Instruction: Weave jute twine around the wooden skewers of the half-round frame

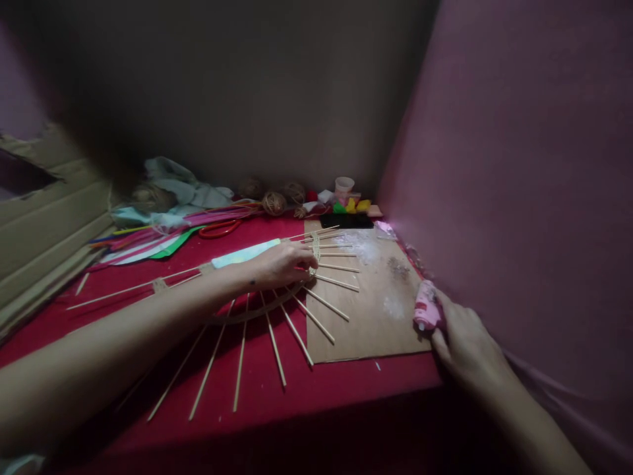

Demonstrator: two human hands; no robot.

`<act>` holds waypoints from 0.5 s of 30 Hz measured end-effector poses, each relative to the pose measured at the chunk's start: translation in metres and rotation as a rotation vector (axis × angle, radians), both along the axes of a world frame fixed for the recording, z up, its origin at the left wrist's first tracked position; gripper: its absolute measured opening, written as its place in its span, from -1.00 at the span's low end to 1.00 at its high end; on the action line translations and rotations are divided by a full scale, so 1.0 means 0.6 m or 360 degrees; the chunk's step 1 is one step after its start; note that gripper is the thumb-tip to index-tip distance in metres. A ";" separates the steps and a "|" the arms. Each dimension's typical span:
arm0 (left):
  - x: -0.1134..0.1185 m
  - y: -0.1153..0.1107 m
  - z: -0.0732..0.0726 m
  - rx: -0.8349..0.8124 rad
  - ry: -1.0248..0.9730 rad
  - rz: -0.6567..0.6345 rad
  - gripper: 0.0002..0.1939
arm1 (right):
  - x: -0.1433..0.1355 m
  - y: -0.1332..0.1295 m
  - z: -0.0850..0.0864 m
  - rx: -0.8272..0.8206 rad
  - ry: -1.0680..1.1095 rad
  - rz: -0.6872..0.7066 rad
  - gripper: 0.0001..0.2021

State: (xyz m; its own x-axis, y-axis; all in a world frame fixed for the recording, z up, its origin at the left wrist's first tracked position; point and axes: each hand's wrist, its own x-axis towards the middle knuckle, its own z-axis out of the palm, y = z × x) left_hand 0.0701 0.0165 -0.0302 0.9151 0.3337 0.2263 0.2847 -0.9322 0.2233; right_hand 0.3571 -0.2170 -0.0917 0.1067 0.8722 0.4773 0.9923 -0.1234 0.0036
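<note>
Thin wooden sticks (277,359) fan outward from a curved braided twine band (257,313) over the red cloth and a brown cardboard sheet (366,297). My left hand (287,262) reaches over them, its fingers closed on the twine band near its right end. A pale blue-green strip (246,253) lies just behind my left wrist. At the cardboard's right edge my right hand (462,336) is closed around a pink glue gun (426,307), whose nozzle points down toward the front left.
Twine balls (274,202), a small cup (344,187) and a black phone (347,220) stand or lie along the back. Red-handled scissors (219,229) and coloured strips (178,244) are at the back left. A pink wall (519,171) rises on the right.
</note>
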 end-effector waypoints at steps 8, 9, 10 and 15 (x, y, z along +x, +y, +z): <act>0.008 -0.004 -0.039 0.0647 0.0059 -0.0039 -0.78 | 0.005 -0.003 -0.015 0.0188 -0.0107 0.0029 -0.41; 0.009 -0.005 -0.041 0.0648 0.0050 -0.0021 -0.76 | 0.005 -0.001 -0.016 0.0225 -0.0130 0.0039 -0.41; 0.010 -0.007 -0.042 0.0632 0.0033 0.0008 -0.76 | 0.004 0.000 -0.017 0.0260 -0.0151 0.0048 -0.40; 0.006 -0.009 -0.036 0.0333 -0.0126 0.0107 -0.85 | -0.026 -0.008 0.008 0.0420 -0.0028 0.0134 -0.40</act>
State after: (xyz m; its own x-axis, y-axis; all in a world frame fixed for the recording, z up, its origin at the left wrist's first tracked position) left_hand 0.0735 0.0108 -0.0517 0.8693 0.3313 0.3669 0.3368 -0.9402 0.0511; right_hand 0.3415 -0.2218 -0.0870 0.0290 0.7231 0.6901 0.9992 -0.0395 -0.0006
